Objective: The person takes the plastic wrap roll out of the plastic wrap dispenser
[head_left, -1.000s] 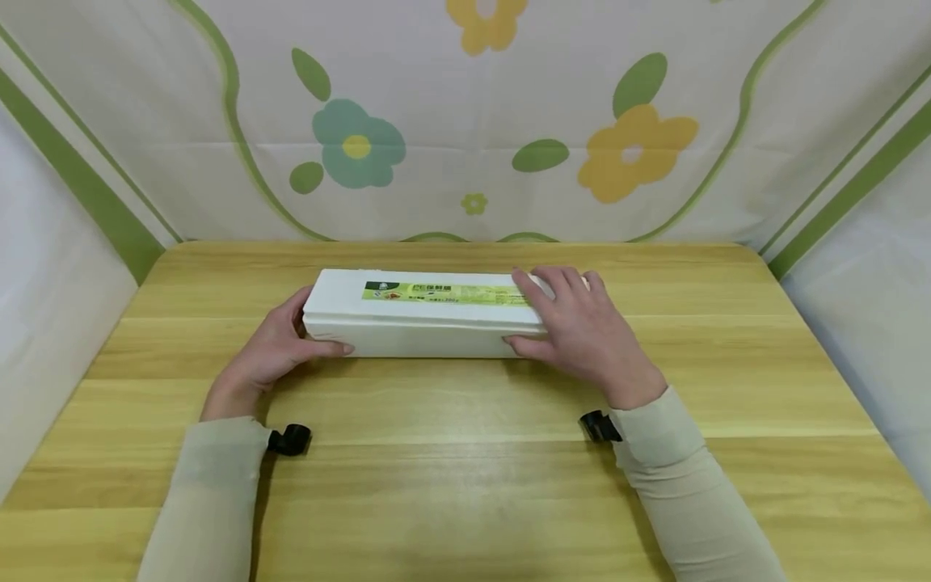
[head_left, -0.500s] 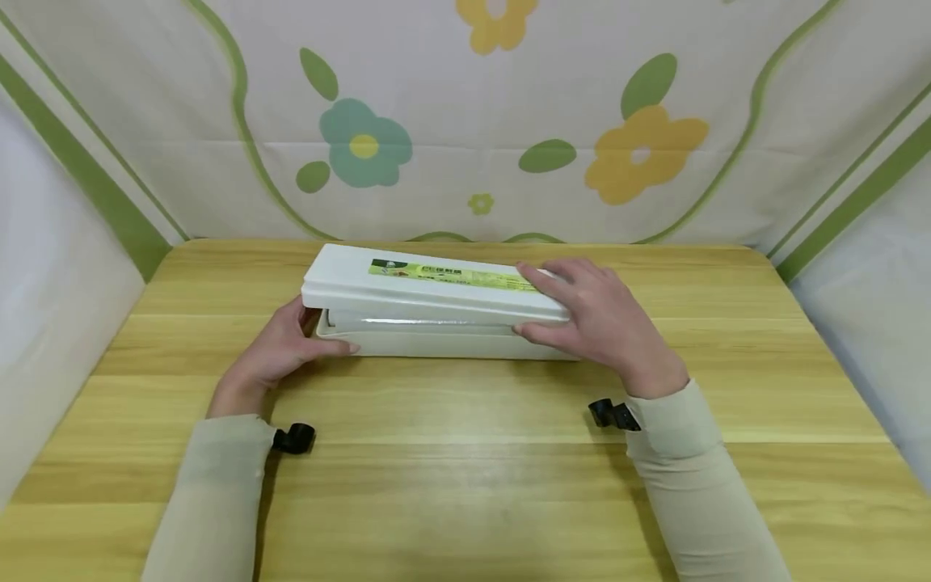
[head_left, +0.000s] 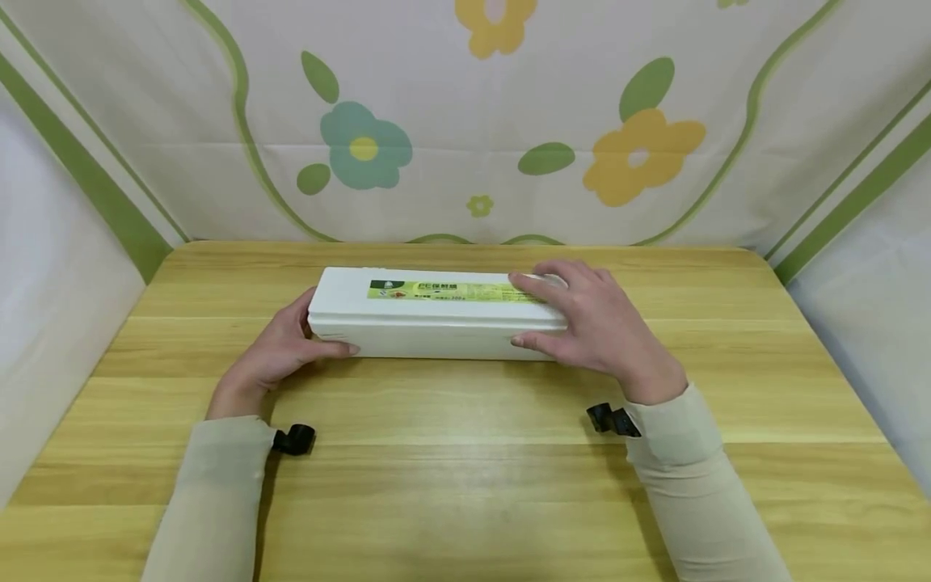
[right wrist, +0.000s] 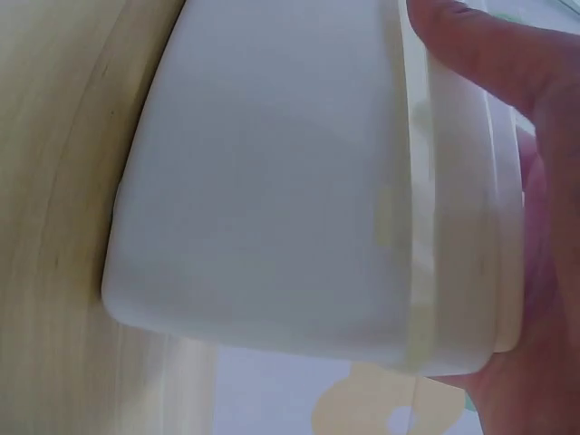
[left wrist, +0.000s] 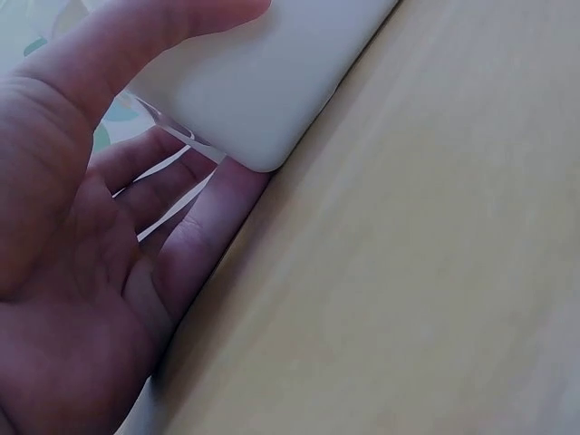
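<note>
A long white cling film box (head_left: 436, 341) stands on the wooden table, its lid (head_left: 342, 295) down on the base and a green printed label (head_left: 451, 291) along the top. At the box's left end, my left hand (head_left: 280, 343) grips the base, thumb along the front and fingers around behind the end. My right hand (head_left: 592, 323) holds the lid's right end, fingers over the top and thumb on the front. In the right wrist view, the right thumb (right wrist: 494, 45) lies at the seam between lid and base. The roll inside is hidden.
The wooden table (head_left: 451, 469) reaches back to a white curtain (head_left: 451, 97) with flower prints. Fabric panels hang at both sides. A black wrist mount (head_left: 294, 439) sticks out from the left sleeve, another mount (head_left: 613, 420) from the right.
Half a second ago the lid's left end was tilted up with a shiny roll showing in the gap. It has come down onto the base. Both hands keep their holds.
</note>
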A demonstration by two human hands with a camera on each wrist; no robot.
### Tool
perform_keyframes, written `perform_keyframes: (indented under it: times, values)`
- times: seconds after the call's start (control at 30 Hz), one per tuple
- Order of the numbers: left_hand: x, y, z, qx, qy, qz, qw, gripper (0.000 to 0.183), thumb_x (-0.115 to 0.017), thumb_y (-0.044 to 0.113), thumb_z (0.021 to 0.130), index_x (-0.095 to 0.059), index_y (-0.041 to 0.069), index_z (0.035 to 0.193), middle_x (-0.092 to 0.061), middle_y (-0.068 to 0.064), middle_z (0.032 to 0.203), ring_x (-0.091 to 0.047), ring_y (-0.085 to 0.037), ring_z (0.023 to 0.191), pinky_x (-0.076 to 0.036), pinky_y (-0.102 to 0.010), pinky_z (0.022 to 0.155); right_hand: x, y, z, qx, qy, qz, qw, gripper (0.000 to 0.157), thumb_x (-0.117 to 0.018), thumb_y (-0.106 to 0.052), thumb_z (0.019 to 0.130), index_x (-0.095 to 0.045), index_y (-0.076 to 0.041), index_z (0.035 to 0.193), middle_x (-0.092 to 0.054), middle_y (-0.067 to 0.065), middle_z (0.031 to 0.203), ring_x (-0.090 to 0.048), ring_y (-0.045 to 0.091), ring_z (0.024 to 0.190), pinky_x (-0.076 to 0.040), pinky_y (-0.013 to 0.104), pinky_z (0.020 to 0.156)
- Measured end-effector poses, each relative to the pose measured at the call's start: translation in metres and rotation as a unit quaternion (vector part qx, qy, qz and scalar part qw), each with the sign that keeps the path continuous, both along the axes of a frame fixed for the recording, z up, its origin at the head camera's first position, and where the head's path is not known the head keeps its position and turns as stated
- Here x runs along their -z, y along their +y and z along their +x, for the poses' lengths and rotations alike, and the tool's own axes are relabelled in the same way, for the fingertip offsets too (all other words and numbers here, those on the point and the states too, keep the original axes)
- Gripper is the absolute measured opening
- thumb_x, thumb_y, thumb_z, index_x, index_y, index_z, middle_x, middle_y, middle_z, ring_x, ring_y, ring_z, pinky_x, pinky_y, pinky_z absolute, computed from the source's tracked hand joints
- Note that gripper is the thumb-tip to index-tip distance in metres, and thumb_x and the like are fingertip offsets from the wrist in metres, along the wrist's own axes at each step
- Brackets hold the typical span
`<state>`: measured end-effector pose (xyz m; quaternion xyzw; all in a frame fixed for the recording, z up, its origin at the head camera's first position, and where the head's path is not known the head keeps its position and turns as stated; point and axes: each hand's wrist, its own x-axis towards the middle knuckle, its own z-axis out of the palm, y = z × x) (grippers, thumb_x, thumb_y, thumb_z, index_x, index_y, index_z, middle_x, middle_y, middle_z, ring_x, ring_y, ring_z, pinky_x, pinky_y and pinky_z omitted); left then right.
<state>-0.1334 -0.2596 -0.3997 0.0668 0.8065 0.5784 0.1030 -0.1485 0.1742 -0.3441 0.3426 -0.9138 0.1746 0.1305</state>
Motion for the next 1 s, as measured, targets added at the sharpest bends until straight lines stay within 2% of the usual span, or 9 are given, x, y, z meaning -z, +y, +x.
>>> perform_keyframes:
  times: [0.23, 0.33, 0.43, 0.57, 0.7, 1.0]
  values:
    - [-0.001, 0.001, 0.000, 0.003, -0.002, 0.004, 1.0000, 0.094, -0.094, 0.005, 0.081, -0.046, 0.020, 0.160, -0.061, 0.005, 0.144, -0.062, -0.014, 0.124, -0.052, -0.020, 0.099, -0.001, -0.012, 0.005, 0.053, -0.009, 0.042, 0.998, 0.070, -0.078, -0.056, 0.087, -0.062, -0.022, 0.147, -0.063, 0.009, 0.143, -0.060, 0.037, 0.130, -0.046, 0.063, 0.103]
    - [-0.002, 0.001, 0.000, 0.002, -0.005, 0.008, 1.0000, 0.096, -0.094, 0.005, 0.081, -0.045, 0.020, 0.162, -0.060, 0.004, 0.146, -0.061, -0.014, 0.125, -0.052, -0.020, 0.099, 0.001, -0.018, 0.005, 0.076, 0.006, 0.051, 0.996, 0.075, -0.075, -0.064, 0.087, -0.061, -0.024, 0.149, -0.063, 0.007, 0.142, -0.061, 0.037, 0.128, -0.046, 0.062, 0.103]
    - [-0.002, 0.001, 0.000, 0.002, -0.009, 0.010, 0.9999, 0.098, -0.094, 0.005, 0.081, -0.043, 0.022, 0.163, -0.059, 0.004, 0.147, -0.061, -0.014, 0.126, -0.052, -0.020, 0.099, 0.007, -0.022, 0.005, 0.090, 0.041, 0.057, 0.993, 0.085, -0.075, -0.078, 0.082, -0.061, -0.028, 0.149, -0.065, 0.005, 0.136, -0.063, 0.036, 0.123, -0.048, 0.060, 0.099]
    - [-0.002, 0.001, 0.001, 0.002, -0.009, 0.013, 0.9999, 0.097, -0.094, 0.004, 0.081, -0.044, 0.023, 0.162, -0.060, 0.003, 0.147, -0.063, -0.014, 0.125, -0.053, -0.021, 0.099, 0.013, -0.024, 0.003, 0.086, 0.106, 0.058, 0.989, 0.093, -0.079, -0.085, 0.073, -0.065, -0.028, 0.145, -0.068, 0.006, 0.126, -0.066, 0.036, 0.112, -0.052, 0.059, 0.088]
    - [0.000, 0.000, 0.000, 0.005, 0.000, 0.011, 0.9999, 0.095, -0.094, 0.003, 0.081, -0.046, 0.022, 0.161, -0.061, 0.002, 0.146, -0.065, -0.014, 0.122, -0.055, -0.022, 0.098, 0.016, -0.025, -0.001, 0.074, 0.154, 0.056, 0.984, 0.091, -0.079, -0.084, 0.073, -0.068, -0.025, 0.142, -0.070, 0.008, 0.122, -0.068, 0.038, 0.107, -0.054, 0.058, 0.082]
    - [0.002, -0.002, 0.000, 0.006, 0.004, 0.006, 1.0000, 0.095, -0.094, 0.004, 0.081, -0.046, 0.024, 0.161, -0.063, 0.004, 0.143, -0.064, -0.014, 0.122, -0.055, -0.022, 0.098, 0.016, -0.023, -0.005, 0.053, 0.174, 0.039, 0.983, 0.085, -0.078, -0.083, 0.075, -0.069, -0.028, 0.140, -0.072, 0.007, 0.119, -0.068, 0.038, 0.102, -0.053, 0.055, 0.077]
